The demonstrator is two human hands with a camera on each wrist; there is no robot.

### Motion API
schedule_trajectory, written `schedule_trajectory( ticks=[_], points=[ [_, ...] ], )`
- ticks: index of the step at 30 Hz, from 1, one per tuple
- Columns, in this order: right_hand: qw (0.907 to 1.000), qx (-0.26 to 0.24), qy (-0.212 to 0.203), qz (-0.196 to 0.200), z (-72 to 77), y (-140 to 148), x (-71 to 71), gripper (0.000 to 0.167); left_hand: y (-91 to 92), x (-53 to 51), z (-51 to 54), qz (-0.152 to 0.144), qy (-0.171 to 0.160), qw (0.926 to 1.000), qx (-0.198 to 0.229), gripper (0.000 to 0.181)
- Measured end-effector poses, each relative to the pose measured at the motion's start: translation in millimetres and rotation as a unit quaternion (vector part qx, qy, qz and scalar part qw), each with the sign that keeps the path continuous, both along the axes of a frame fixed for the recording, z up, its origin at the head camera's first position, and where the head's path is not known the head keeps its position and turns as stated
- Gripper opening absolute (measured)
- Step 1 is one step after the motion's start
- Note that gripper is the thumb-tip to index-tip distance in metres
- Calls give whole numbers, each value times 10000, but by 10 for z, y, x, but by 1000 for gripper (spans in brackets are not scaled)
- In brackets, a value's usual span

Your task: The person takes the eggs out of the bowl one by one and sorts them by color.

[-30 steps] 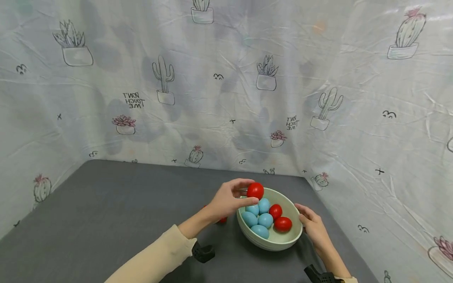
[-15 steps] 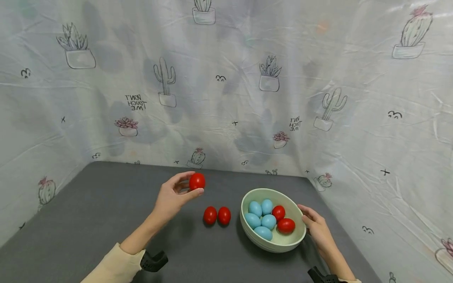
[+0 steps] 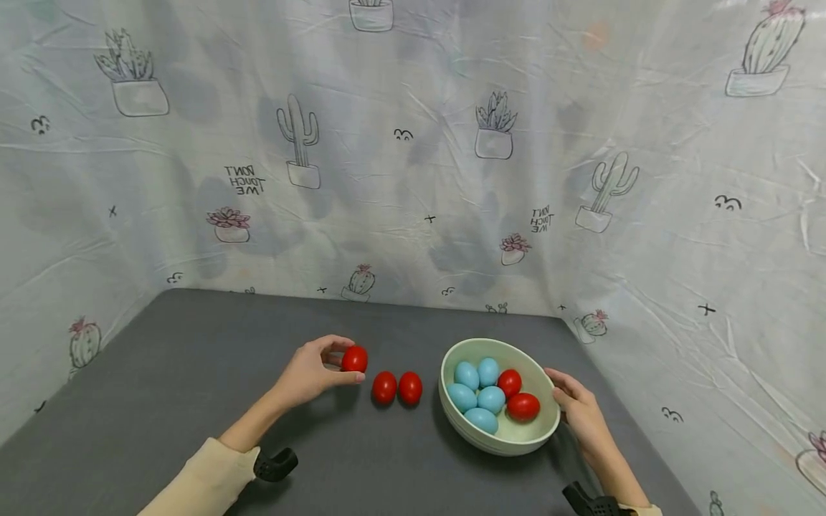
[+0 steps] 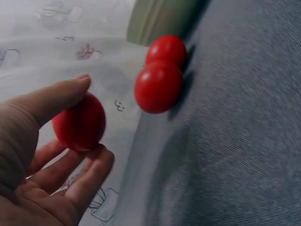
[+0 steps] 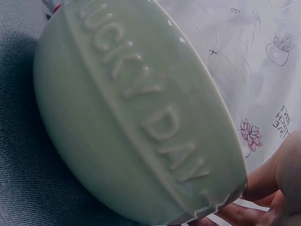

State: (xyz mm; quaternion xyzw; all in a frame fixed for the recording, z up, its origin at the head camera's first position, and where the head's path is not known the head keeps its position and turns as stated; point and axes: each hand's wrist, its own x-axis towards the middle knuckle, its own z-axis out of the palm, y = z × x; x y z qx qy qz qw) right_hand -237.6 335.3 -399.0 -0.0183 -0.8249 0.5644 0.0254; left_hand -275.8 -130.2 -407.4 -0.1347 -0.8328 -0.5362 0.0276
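Between thumb and fingertips, my left hand (image 3: pixel 316 370) pinches a red egg (image 4: pixel 81 123). It is held just left of two more red eggs, a nearer-left one (image 3: pixel 383 388) and one beside it (image 3: pixel 409 388), which lie on the dark grey table. At the right stands a pale green bowl (image 5: pixel 127 117) with raised "LUCKY DAY" lettering. My right hand (image 3: pixel 583 414) holds the bowl's right side at the rim, thumb and fingers partly hidden behind it. Inside the bowl are several light blue eggs (image 3: pixel 491 399) and two red eggs, one of them (image 3: pixel 523 407) toward the right wall.
The grey table (image 3: pixel 213 358) stretches left of my left hand and in front of the bowl. A pale curtain (image 3: pixel 400 193) printed with cacti encloses the back and sides. Black wrist cameras are strapped to both wrists.
My left hand has carried the red egg from over the bowl leftward, then lowered it toward the table beside the two red eggs. The right hand has stayed at the bowl.
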Motion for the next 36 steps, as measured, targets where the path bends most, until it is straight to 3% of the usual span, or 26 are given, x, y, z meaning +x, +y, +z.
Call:
schedule_trajectory(
  ticks=[13, 24, 30, 36],
  points=[
    [10000, -38, -44, 5, -1, 1, 3, 41, 94, 0, -216, -174, 238, 9966, -765, 63],
    [9999, 45, 87, -35, -30, -6, 4, 40, 129, 21, -250, -87, 174, 9958, -890, 63],
    [9999, -4, -71, -89, -21, -15, 5, 41, 165, 43, -296, -46, 146, 9952, -966, 64],
    [10000, -16, 2, -69, -4, -12, -5, 41, 192, 49, -262, -27, 219, 9948, -996, 64]
  ],
)
